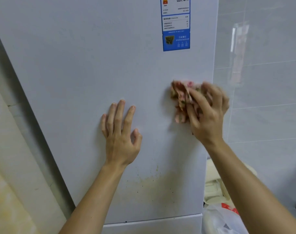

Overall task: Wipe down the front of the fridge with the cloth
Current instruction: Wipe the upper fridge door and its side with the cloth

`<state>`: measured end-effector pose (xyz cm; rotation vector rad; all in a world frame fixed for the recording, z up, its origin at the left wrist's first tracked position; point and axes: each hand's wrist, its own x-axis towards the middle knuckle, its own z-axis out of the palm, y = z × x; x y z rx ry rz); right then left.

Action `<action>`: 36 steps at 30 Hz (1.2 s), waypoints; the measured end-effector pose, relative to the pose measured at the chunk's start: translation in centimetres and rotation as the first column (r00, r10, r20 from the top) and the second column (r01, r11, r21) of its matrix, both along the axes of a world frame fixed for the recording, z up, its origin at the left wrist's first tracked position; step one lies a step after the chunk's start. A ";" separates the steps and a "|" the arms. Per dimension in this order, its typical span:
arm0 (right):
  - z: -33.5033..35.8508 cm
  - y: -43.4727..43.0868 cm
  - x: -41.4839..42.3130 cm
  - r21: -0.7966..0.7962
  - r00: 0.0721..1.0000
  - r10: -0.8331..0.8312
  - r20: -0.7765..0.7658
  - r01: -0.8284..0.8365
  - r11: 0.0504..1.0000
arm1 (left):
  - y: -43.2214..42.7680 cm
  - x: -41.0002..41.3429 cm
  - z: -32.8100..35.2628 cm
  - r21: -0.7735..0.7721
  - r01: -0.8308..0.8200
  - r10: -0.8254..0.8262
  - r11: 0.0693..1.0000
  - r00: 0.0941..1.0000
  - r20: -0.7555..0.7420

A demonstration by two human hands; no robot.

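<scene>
- Nearest the camera, the left forearm (96,191) and the right forearm (245,183) rise from the bottom edge towards the fridge (76,65), whose white front fills most of the view.
- Left of both hands, a shadowed gap separates the fridge's side from a pale wall (12,149).
- The left hand (120,132) lies flat on the door, fingers straight and slightly spread, thumb out to the right; it holds nothing.
- Below and between the hands, a yellowish stain (150,181) with dark specks marks the door, just above the seam with the lower door (152,227).
- The cloth (181,93) is bunched against the door up and to the right of the left hand: crumpled, pinkish with red and green patches, blurred.
- The right hand (209,112) grips the cloth with curled fingers and presses it to the door near the fridge's right edge; the hand is blurred too.
- Above the right hand, a blue and white label (176,31) is stuck on the door.
- Right of the right hand, a grey tiled wall (270,81).
- Below the right forearm, a cream-coloured bundle (213,183) and a clear plastic bag (220,220) with red print.
</scene>
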<state>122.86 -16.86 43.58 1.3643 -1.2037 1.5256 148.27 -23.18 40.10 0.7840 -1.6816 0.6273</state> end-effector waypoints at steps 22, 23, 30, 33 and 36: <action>-3.2 -1.0 6.2 -0.034 0.965 0.022 -0.261 -0.032 0.999 | -0.4 1.7 -0.2 0.038 0.001 0.000 0.999 1.000 -0.007; -1.1 -1.4 6.5 -0.072 0.969 0.004 -0.246 -0.022 0.997 | -0.4 1.9 -0.1 0.038 -0.002 0.002 0.999 1.000 -0.014; -2.0 -2.7 9.1 -0.071 0.986 0.043 -0.160 -0.055 0.996 | -0.5 3.5 -0.2 0.088 -0.012 0.015 0.996 0.999 -0.037; -10.6 -2.0 9.1 0.091 0.928 0.132 -0.349 -0.107 0.990 | -0.5 3.8 -0.5 0.099 -0.005 0.009 0.995 0.999 -0.037; -17.1 -0.9 8.2 0.340 0.861 0.255 -0.440 -0.103 0.935 | -0.3 4.0 -0.9 0.113 -0.007 0.009 0.994 1.000 -0.016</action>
